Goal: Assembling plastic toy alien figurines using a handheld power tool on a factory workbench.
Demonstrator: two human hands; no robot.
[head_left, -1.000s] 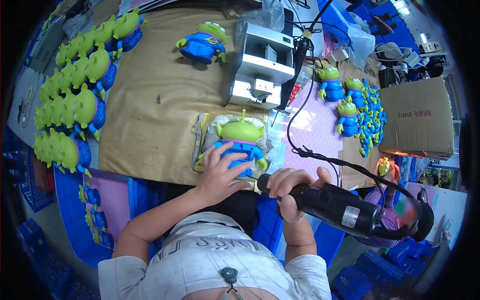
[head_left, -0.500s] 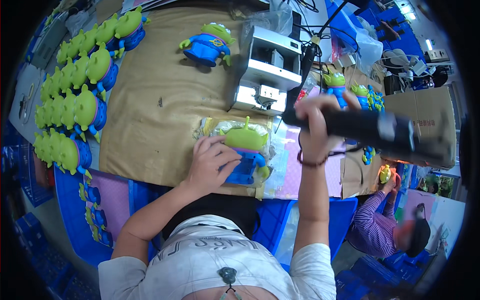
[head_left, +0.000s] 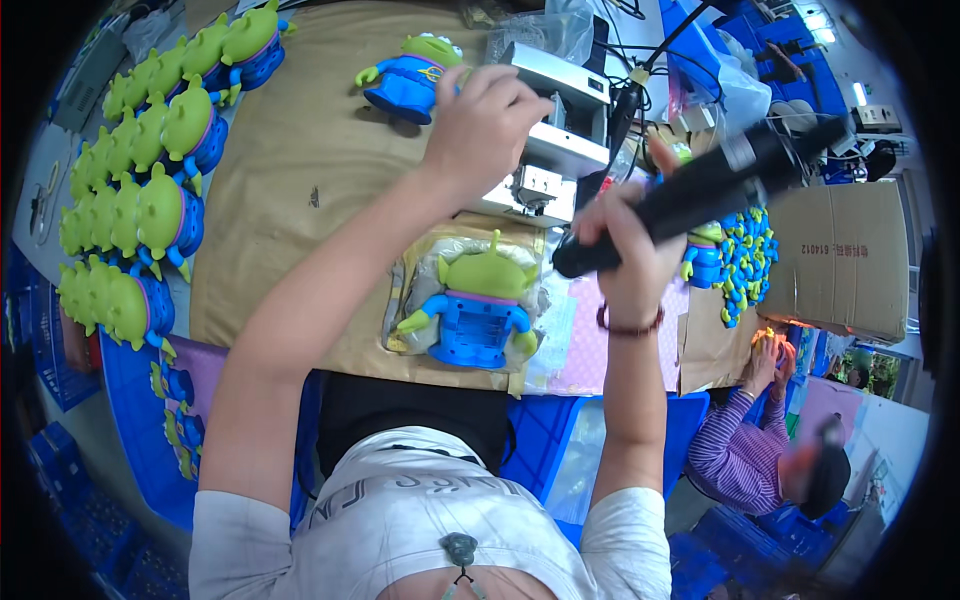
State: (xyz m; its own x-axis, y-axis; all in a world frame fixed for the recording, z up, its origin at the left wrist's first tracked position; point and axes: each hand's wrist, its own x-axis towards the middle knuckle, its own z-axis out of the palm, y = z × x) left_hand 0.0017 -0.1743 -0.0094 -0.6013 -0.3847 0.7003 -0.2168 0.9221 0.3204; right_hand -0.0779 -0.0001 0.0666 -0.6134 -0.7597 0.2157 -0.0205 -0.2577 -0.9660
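My right hand is wrapped round a black powered screwdriver, held tilted above the bench right of the middle. My left hand reaches to a silver screw feeder, its fingers bent together at the machine's near side; their tips are partly hidden. Between my arms a green-and-blue alien toy figure lies back up in a padded holder, a rectangular opening showing in its blue body. Another alien figure lies face up just beyond my left hand.
Rows of alien figures stand along the left. Small blue and green parts are heaped at the right beside a cardboard box. Blue bins sit below the bench edge. Cables hang behind the feeder. A co-worker in a striped sleeve sits at the right.
My left hand has left the figure in the holder and moved up and away to the screw feeder. The screwdriver has swung so its far end points higher, still in my right hand.
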